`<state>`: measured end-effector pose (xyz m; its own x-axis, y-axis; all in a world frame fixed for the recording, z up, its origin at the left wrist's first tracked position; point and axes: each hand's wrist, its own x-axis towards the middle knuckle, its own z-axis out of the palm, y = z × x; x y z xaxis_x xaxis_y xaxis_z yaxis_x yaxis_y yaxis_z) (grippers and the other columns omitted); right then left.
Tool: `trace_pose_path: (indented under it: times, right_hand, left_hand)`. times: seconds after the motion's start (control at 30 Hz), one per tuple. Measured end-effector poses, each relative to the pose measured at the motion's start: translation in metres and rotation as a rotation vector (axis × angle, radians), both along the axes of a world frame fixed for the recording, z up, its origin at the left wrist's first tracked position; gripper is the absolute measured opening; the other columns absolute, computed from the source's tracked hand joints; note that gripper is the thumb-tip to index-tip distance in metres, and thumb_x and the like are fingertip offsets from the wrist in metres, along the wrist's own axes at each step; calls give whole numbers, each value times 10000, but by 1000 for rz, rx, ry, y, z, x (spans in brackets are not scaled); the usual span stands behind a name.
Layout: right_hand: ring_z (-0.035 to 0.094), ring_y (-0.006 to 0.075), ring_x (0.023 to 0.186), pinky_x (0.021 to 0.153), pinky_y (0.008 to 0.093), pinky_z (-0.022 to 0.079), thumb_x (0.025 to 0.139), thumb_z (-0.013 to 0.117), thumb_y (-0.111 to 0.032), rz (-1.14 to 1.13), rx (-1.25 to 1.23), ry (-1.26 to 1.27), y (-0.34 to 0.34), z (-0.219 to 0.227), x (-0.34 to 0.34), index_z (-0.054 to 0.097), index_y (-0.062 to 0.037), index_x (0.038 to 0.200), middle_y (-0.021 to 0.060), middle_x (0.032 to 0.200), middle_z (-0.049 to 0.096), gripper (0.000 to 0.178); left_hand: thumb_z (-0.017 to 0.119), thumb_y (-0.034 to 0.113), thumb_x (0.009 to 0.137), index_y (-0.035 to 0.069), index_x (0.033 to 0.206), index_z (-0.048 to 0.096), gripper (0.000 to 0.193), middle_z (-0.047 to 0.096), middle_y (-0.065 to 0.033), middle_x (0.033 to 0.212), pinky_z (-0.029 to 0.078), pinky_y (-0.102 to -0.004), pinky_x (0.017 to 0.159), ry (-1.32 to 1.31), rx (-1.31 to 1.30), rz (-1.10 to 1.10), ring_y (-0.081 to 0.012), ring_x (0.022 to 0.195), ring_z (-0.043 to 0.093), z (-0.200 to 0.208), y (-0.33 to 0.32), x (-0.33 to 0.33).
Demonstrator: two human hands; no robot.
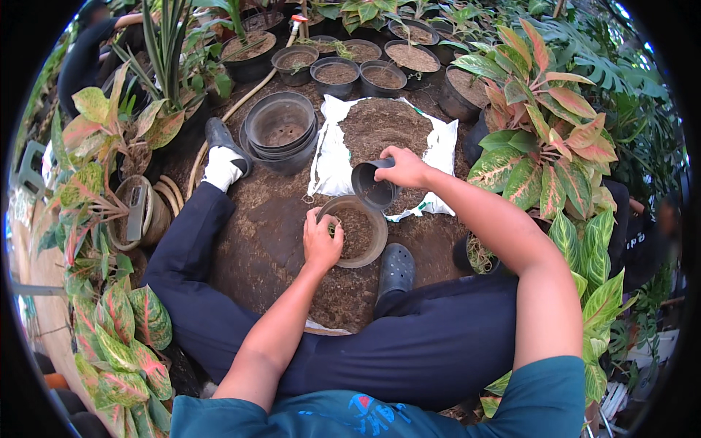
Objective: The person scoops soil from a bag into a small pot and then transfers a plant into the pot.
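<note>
My right hand point(404, 167) grips a small black plant pot point(374, 191) by its rim. The pot is tilted, with its mouth toward the left, over the far edge of a wider grey-brown plant pot point(372, 244). My left hand point(323, 239) is closed on the left rim of that wider pot, which stands on the ground between my legs. Soil point(353, 228) shows inside it. Thin pale green stems point(334, 225) show by my left fingers; whether these fingers also hold them I cannot tell. Just beyond lies an opened white sack point(332, 150) with brown soil on it.
Stacked empty black pots point(280, 120) stand beside my left foot. Several soil-filled pots point(336, 73) line the far side, and a hose point(248, 95) runs past them. Leafy plants point(544, 124) crowd both sides. Other people point(87, 55) are at the left and right edges.
</note>
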<state>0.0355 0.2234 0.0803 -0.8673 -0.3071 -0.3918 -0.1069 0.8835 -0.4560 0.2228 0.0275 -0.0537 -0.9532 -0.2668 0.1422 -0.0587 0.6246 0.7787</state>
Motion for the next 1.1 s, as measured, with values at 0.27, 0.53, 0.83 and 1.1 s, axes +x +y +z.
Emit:
trace_pose_path:
  times: [0.27, 0.53, 0.83, 1.1]
  right_hand:
    - [545, 426, 1314, 1097, 462, 469, 777, 822, -516, -339, 17, 46, 60, -35, 3, 462, -27, 1473, 282, 1432, 508, 923]
    - [418, 502, 1400, 1137, 561, 433, 810, 850, -530, -245, 291, 27, 78, -47, 31, 350, -88, 1526, 306, 1506, 359, 980]
    - [403, 472, 1419, 1123, 530, 455, 844, 819, -536, -242, 396, -53, 72, -61, 25, 331, -131, 1533, 273, 1523, 345, 936]
    - [492, 469, 1358, 1125, 507, 433, 831, 756, -564, -327, 406, -187, 54, -78, 18, 382, -52, 1503, 321, 1446, 486, 923]
  left_hand:
    - [717, 137, 875, 61, 958, 675, 121, 532, -177, 1338, 431, -501, 1087, -21, 2, 1, -398, 1282, 526, 1, 1, 0]
    - [717, 132, 868, 57, 943, 673, 114, 549, -196, 1315, 433, -504, 1088, -8, -12, 18, -408, 1272, 540, 1, 6, -2]
    - [727, 135, 870, 55, 959, 706, 122, 562, -212, 1298, 455, -499, 1059, -5, -73, -3, -415, 1258, 562, 2, 2, -5]
    - [711, 142, 874, 51, 963, 703, 127, 551, -206, 1292, 445, -517, 1059, -15, -56, -22, -417, 1240, 558, 3, 4, -4]
